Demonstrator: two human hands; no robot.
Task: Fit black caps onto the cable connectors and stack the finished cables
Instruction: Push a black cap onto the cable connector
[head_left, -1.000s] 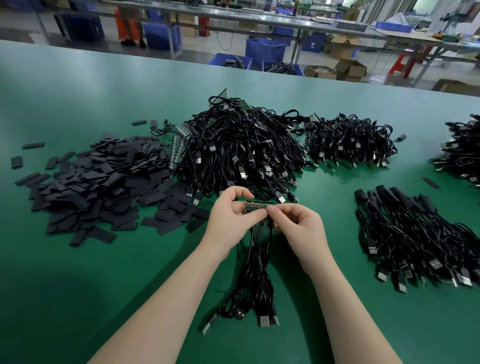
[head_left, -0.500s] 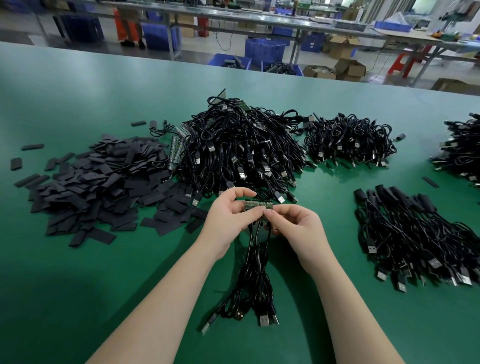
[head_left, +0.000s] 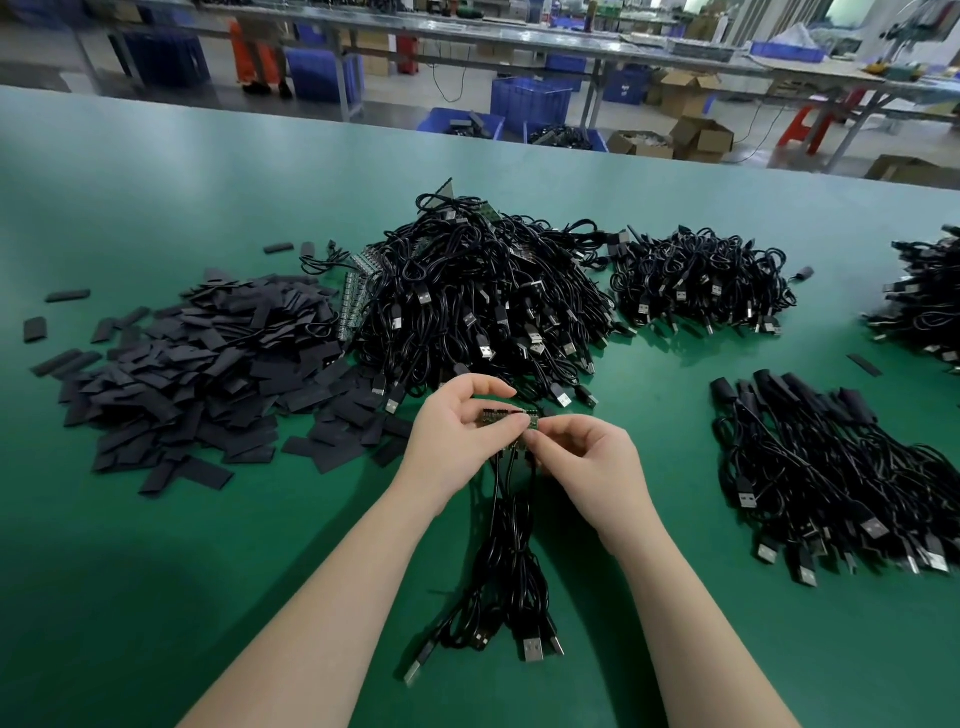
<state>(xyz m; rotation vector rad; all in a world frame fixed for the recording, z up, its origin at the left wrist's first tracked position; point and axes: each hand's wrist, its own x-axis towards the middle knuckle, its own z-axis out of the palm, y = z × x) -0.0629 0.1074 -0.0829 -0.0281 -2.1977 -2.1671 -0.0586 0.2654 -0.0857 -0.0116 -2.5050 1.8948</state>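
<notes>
My left hand (head_left: 457, 436) and my right hand (head_left: 587, 457) together pinch a small green connector strip (head_left: 506, 417) above the table, left fingers on its left part, right fingertips on its right end. Several black cables (head_left: 511, 561) hang from the strip toward me, their USB plugs lying on the mat. A heap of flat black caps (head_left: 197, 374) lies to the left. The big pile of uncapped cables (head_left: 478, 306) sits just beyond my hands. Capped cables (head_left: 841, 478) lie stacked at the right.
A smaller cable pile (head_left: 701, 280) lies at the back right and another (head_left: 924, 301) at the far right edge. The green table (head_left: 156, 545) ends at its far edge; beyond stand blue bins (head_left: 530, 104), cardboard boxes and workbenches.
My right fingertips have slid a little inward along the strip's right end. The strip and both hands stay in nearly the same place.
</notes>
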